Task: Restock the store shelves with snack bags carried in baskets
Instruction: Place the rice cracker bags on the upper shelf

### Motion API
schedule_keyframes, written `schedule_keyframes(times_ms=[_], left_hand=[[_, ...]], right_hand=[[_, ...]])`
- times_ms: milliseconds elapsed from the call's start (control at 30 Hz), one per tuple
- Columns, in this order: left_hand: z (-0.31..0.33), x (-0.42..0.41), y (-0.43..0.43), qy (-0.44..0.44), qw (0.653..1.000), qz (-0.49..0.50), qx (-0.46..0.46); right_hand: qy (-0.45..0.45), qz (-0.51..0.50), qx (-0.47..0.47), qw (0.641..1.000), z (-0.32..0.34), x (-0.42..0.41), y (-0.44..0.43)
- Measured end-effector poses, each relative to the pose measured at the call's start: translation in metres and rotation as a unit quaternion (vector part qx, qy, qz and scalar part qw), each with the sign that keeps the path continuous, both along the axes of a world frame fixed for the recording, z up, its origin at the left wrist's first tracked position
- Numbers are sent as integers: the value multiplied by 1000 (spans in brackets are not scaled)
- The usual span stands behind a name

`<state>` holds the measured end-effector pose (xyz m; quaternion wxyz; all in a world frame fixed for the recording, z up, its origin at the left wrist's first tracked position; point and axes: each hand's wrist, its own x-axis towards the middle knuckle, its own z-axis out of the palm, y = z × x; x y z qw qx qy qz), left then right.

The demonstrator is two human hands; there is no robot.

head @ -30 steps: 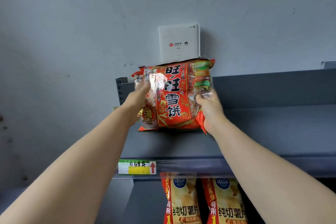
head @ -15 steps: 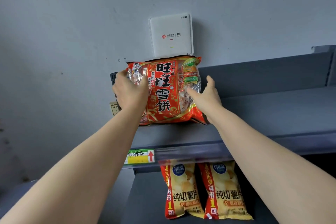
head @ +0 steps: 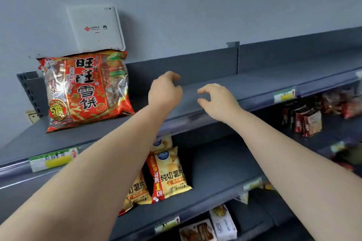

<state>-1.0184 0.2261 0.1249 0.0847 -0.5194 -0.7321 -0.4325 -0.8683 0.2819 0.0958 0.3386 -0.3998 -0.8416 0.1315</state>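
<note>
Standing upright on the grey metal top shelf (head: 254, 84), red crinkly snack bag (head: 84, 92); left hand (head: 165, 92) and right hand (head: 217, 101) hover (fingers loosely curled, empty).

We read 旺旺雪饼 on the red snack bag (head: 86, 92), with a 5 in its round badge (head: 57, 111). The yellow chip bag (head: 172, 172) says 纯切薯片, its red strip (head: 155, 178) 1包. Shelf price tags (head: 52, 159) are too blurred for us.

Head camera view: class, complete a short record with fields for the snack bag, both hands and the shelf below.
Bag: red plastic snack bag, upright at the left end of the grey metal top shelf
Left hand: fingers loosely curled, holds nothing, clear of the bag
Right hand: likewise, holds nothing
Shelf below: two yellow crisp bags
</note>
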Motion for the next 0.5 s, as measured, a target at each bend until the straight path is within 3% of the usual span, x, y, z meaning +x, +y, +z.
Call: schedule_keyframes(times_ms=[233,500], left_hand=[[-31,147,23,-54,994,-71,-61],[-81,269,37,-54,976,-144,-153]], right_hand=[[-40,-83,-22,996,-34,169,6],[-76,-142,-98,982,-89,301,-5]])
